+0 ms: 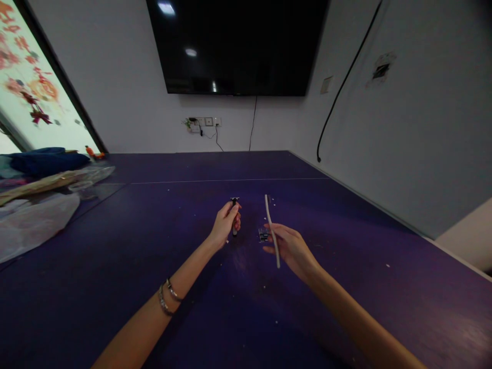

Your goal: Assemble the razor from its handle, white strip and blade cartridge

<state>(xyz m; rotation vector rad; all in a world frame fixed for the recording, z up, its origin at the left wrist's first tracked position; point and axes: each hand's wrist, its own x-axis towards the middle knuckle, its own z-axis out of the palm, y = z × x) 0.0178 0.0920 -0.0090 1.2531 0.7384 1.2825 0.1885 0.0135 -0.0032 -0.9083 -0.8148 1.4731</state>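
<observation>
Wrapped round the dark handle of a small razor (234, 230) is my left hand (226, 221); the razor stands with its T-shaped head up. To its right, my right hand (289, 246) grips a thin, slightly bent white strip (267, 211) between thumb and fingers. At those fingertips is a small clear and dark piece (263, 235); whether the hand holds it or it lies on the surface I cannot tell. The two hands are apart, above the purple surface (215, 318).
Small white bits are scattered over the purple surface. On the left lie a clear plastic bag (38, 223) and folded dark blue cloth (49, 162). Behind are a wall-mounted television (242, 46), sockets (208, 121) with cables, and a black cable (346, 77) on the right wall.
</observation>
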